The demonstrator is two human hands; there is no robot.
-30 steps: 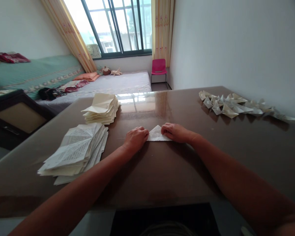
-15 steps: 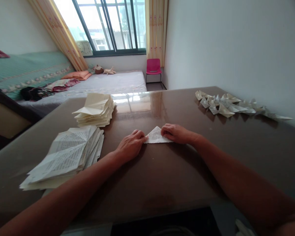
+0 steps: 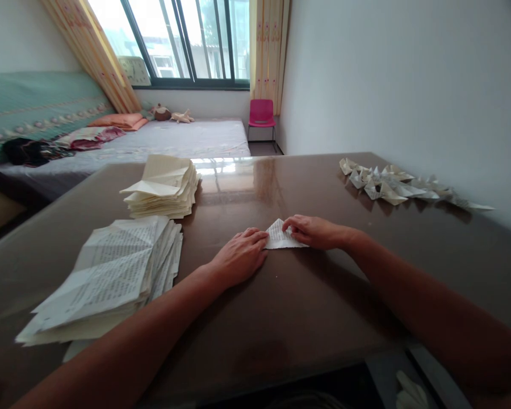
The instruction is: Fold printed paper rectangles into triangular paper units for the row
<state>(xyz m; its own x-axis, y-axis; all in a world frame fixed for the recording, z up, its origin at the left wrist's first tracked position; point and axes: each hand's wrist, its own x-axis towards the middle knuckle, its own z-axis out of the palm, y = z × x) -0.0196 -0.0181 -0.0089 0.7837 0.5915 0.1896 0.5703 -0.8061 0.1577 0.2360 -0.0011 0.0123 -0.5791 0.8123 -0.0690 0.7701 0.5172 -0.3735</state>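
Observation:
A small sheet of printed paper folded into a triangle (image 3: 276, 234) lies on the brown table (image 3: 247, 318), its point facing away from me and its torn-looking edge towards me. My left hand (image 3: 243, 255) rests over the left corner, fingers lying flat and close together, with the tips on the paper. Over the right part of the triangle, my right hand (image 3: 310, 232) has its fingers bent and the index finger set a little apart. That right corner is mostly covered, and the right thumb is hidden.
To the left lie a stack of creased printed sheets (image 3: 111, 267) and, behind it, a stack of yellowish folded sheets (image 3: 164, 184). Several folded paper shapes (image 3: 392, 184) sit at the far right by the wall. Beyond the table are a bed (image 3: 213, 136) and a pink chair (image 3: 262, 113).
My left hand has slid right and flattened over the paper's left corner. The right index finger has lifted apart from the other fingers. The whole view has shifted slightly.

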